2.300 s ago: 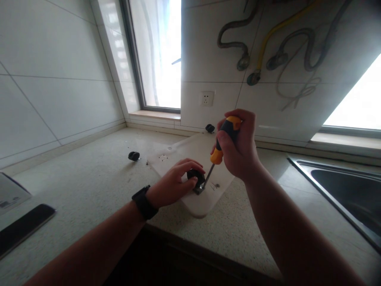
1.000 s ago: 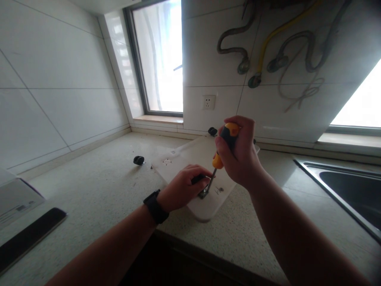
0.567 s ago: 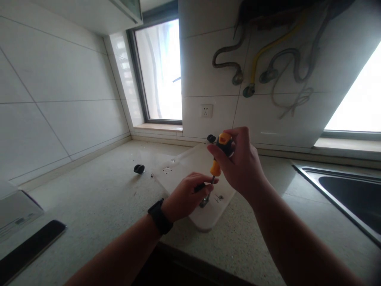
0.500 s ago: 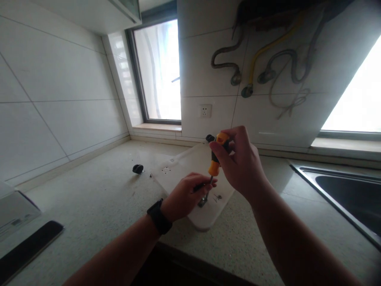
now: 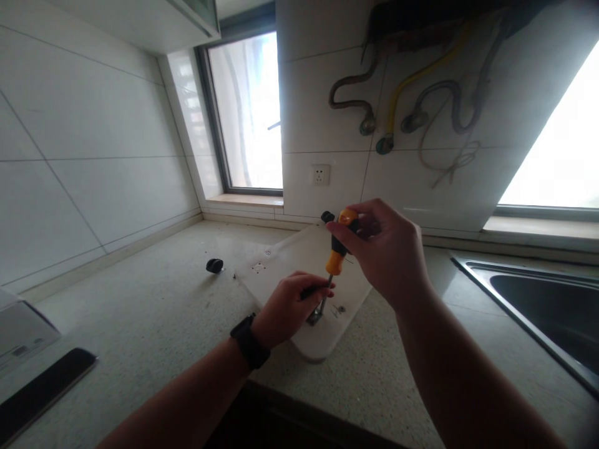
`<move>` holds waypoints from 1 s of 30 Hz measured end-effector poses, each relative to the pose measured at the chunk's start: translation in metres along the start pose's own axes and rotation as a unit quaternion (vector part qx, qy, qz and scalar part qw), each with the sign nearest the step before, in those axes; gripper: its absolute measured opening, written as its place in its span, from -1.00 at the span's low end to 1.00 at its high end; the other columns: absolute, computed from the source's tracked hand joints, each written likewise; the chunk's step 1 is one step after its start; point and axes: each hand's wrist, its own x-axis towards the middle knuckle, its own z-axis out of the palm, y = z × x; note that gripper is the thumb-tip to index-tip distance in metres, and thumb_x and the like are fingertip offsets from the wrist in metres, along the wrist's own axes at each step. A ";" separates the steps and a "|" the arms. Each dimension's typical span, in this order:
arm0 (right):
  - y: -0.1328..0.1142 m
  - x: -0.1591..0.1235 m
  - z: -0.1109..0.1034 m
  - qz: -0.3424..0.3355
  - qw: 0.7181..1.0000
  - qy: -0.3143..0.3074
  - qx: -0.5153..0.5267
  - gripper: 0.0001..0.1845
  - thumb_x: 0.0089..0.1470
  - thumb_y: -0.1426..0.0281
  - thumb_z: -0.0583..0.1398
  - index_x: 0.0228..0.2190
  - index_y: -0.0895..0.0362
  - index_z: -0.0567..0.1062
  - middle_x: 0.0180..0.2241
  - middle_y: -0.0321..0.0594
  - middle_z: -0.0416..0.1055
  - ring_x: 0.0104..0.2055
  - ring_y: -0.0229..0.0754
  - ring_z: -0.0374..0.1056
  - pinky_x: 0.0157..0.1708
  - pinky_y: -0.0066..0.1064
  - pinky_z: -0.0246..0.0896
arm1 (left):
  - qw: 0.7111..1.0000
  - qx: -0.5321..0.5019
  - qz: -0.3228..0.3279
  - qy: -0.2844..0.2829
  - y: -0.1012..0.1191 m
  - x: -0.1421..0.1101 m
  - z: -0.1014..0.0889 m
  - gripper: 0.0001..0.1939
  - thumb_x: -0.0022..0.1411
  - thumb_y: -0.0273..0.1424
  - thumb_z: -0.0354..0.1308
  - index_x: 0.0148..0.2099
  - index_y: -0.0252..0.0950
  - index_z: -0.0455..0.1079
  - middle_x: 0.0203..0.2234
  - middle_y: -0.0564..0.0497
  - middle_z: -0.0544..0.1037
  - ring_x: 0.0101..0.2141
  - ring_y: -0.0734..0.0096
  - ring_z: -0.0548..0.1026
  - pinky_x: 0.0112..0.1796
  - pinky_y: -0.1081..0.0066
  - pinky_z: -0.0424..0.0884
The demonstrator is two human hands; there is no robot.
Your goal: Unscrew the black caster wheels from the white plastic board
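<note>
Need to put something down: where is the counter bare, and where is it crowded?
A wide bare patch of counter lies between the dark flat object, the black caster and the left forearm. Another runs between the right forearm and the sink. Crowded: the near end of the white board, where left hand, right hand and screwdriver meet.

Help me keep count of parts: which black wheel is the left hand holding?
The wheel at the near end of the white board, where the screwdriver reaches down; the left wheel and the far wheel are unheld.
</note>
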 end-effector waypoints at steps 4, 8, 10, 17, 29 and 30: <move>0.004 0.004 0.002 0.060 0.986 -0.072 0.138 -0.54 -0.04 0.13 0.46 -0.12 0.07 0.63 -0.31 -0.24 0.62 -0.37 -0.16 0.54 -0.29 -0.19 0.53 | 1.000 -0.013 -0.003 0.006 -0.001 0.000 0.000 -0.82 0.39 -0.31 0.24 -0.07 -0.25 0.61 -0.13 -0.13 0.65 -0.12 0.30 0.61 -0.04 0.27 0.49; 0.008 0.008 0.002 0.069 0.941 -0.175 0.281 -0.49 0.03 0.21 0.41 0.01 0.10 0.56 -0.15 -0.17 0.64 -0.13 -0.14 0.57 -0.01 -0.15 0.54 | 0.999 -0.022 -0.022 0.020 -0.004 0.001 0.001 -0.82 0.34 -0.26 0.29 -0.16 -0.27 0.56 -0.23 -0.10 0.65 -0.22 0.31 0.58 -0.18 0.31 0.48; 0.008 0.009 0.002 0.067 0.930 -0.206 0.297 -0.50 0.10 0.21 0.36 0.06 0.09 0.51 -0.10 -0.16 0.62 -0.07 -0.16 0.56 0.04 -0.15 0.51 | 0.999 -0.009 -0.027 0.035 -0.004 0.001 0.002 -0.82 0.31 -0.26 0.32 -0.21 -0.28 0.54 -0.31 -0.07 0.62 -0.29 0.35 0.53 -0.26 0.35 0.45; 0.007 0.006 0.007 0.038 0.978 -0.143 0.144 -0.41 -0.13 0.17 0.50 -0.03 0.01 0.56 -0.23 -0.26 0.53 -0.30 -0.20 0.45 -0.34 -0.30 0.45 | 0.998 0.025 -0.011 0.062 -0.002 0.000 0.004 -0.81 0.30 -0.25 0.32 -0.26 -0.28 0.51 -0.39 0.00 0.53 -0.36 0.39 0.47 -0.32 0.38 0.43; 0.008 0.007 -0.001 0.075 0.935 -0.221 0.267 -0.38 -0.02 0.39 0.38 0.09 0.04 0.42 -0.17 -0.21 0.59 -0.20 -0.15 0.56 -0.14 -0.16 0.55 | 0.999 0.004 0.012 0.041 0.001 -0.001 0.002 -0.76 0.41 -0.30 0.20 0.04 -0.22 0.60 -0.06 -0.16 0.61 -0.08 0.28 0.58 -0.03 0.27 0.52; 0.008 0.007 -0.001 0.073 0.935 -0.218 0.271 -0.42 -0.03 0.41 0.36 0.06 0.04 0.41 -0.17 -0.22 0.59 -0.19 -0.15 0.56 -0.13 -0.15 0.54 | 0.999 -0.009 0.015 0.032 0.001 -0.001 0.002 -0.75 0.43 -0.31 0.17 0.04 -0.22 0.60 -0.05 -0.16 0.61 -0.07 0.28 0.59 -0.02 0.27 0.52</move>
